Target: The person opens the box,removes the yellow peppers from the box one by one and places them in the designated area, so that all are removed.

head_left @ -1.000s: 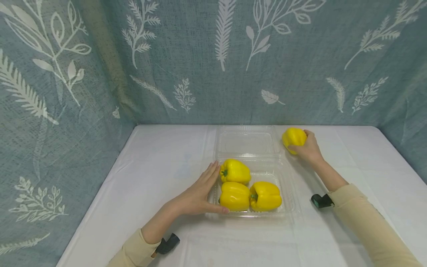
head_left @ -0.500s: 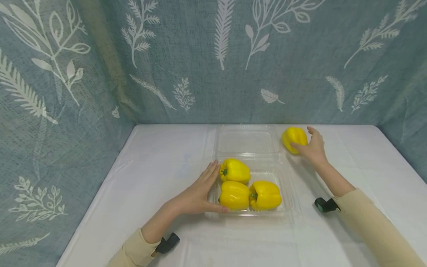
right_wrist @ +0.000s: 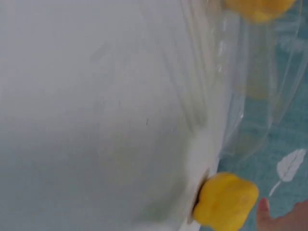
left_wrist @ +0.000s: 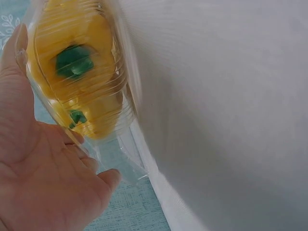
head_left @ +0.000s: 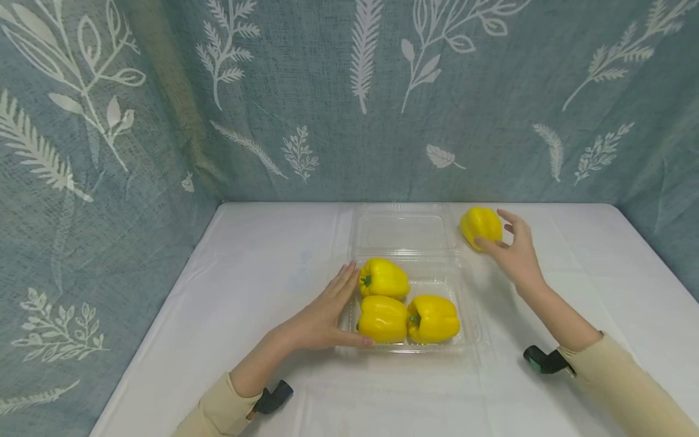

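Note:
In the head view, a clear plastic clamshell container lies with its lid folded back. Three yellow bell peppers are inside: one at the back left, another at the front left and a third at the front right. My left hand rests along the container's left side, fingers straight and thumb at the front rim. Beyond the container's back right corner, a lone bell pepper sits on the table. Loosely spread fingers of my right hand are beside it; the right wrist view shows the thumb apart from the pepper.
A white cloth covers the table. Blue-green curtains with pale leaf prints hang along its back and sides. Small black devices, one at the left wrist and one at the right, stick out beside the sleeves.
My right hand has let go of the lone bell pepper and drawn back to the right, toward me. That pepper stays put, and my left hand has not moved.

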### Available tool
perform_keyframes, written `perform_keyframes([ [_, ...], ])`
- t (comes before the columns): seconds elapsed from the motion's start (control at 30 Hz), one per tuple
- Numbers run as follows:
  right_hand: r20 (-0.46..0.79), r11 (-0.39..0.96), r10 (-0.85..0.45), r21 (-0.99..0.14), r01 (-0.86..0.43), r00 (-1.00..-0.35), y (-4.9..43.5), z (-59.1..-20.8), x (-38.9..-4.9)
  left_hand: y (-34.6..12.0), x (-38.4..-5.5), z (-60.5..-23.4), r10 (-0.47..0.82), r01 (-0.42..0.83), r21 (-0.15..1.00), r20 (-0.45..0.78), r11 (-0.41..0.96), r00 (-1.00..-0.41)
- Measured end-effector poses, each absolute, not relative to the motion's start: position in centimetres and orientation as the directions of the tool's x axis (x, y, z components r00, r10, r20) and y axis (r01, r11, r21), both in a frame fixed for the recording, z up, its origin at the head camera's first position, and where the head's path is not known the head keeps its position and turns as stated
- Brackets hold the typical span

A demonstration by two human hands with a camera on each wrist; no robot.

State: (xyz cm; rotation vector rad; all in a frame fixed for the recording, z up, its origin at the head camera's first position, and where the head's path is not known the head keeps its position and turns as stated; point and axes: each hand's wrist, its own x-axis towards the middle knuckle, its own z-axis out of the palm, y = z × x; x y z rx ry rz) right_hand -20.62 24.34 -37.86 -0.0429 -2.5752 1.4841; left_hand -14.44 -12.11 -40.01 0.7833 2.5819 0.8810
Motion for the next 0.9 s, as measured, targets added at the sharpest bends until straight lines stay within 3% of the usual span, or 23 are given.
perform_keyframes([
  [0.57,0.075,0.463,-0.235,-0.868,-0.179,-0.969,21.9,-37.1,-16.4,-12.2,-14.5,-40.1,0.593,0.401,0.646,-0.1,0.649,-0.799],
  [0.9,0.047,0.453,-0.519,-0.831,-0.322,-0.853,21.6,-37.4,-15.3,-12.2,-14.5,-40.2,0.594,0.402,0.644,-0.104,0.652,-0.798],
])
